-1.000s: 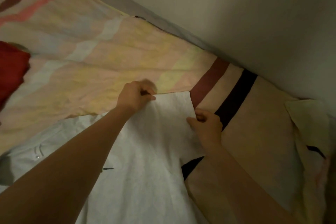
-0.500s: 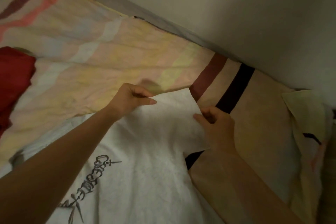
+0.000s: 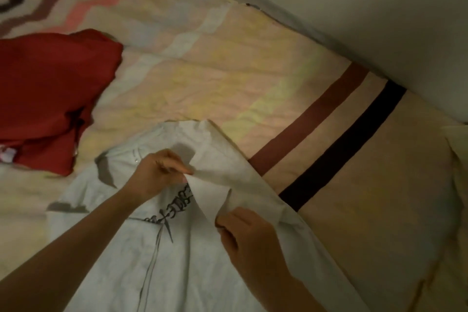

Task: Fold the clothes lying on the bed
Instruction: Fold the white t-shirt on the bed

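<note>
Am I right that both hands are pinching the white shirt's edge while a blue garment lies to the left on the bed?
Nearly. The head view shows the left hand and right hand pinching the white shirt, but the garment on the left is red, not blue.

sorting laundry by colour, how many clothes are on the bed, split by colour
white: 1, the white shirt, held by the left hand and the right hand
red: 1, the red garment
total: 2
</note>
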Demonstrator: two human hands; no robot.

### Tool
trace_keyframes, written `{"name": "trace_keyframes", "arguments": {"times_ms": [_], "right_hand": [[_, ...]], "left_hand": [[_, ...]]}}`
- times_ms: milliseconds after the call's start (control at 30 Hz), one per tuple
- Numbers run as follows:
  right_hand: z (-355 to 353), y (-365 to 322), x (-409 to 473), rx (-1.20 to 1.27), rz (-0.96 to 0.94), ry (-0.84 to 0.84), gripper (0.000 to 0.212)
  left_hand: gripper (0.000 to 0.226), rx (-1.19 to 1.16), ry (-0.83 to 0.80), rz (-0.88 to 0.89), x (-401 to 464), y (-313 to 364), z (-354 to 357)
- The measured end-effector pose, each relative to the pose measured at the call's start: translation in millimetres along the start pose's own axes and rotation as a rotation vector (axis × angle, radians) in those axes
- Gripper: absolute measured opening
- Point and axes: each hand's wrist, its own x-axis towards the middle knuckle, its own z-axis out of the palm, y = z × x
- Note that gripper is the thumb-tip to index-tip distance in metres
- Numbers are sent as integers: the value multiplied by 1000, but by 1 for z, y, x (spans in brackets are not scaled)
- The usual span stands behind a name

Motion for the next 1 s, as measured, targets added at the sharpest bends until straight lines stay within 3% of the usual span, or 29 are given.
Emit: {"name": "trace_keyframes", "arguments": {"times_ms": [67,300,400,533,667,900,1000], "right_hand": [[18,-4,-10,-49,-20,-34,5],[48,1,-31,-42,28,-169,20],[35,7,-27,-3,28,-88,10],[8,41,-7,-118,213,61,35],[-3,71,4,-299,264,-9,43],[-14,97,-18,-253,437,-135,35],[-17,104,-19,-132,495,-79,22]], "left_hand": [[45,15,25,-35,-13,-18,1],[34,32,122,-39,-30,-34,13],[25,-68,136,-59,-22,-20,17],[25,-129,145,-71,6,1,27],[30,-44,176,-160,36,10,37],[19,-4,284,-46,69,24,40],[17,19,272,-54,77,25,45]]}}
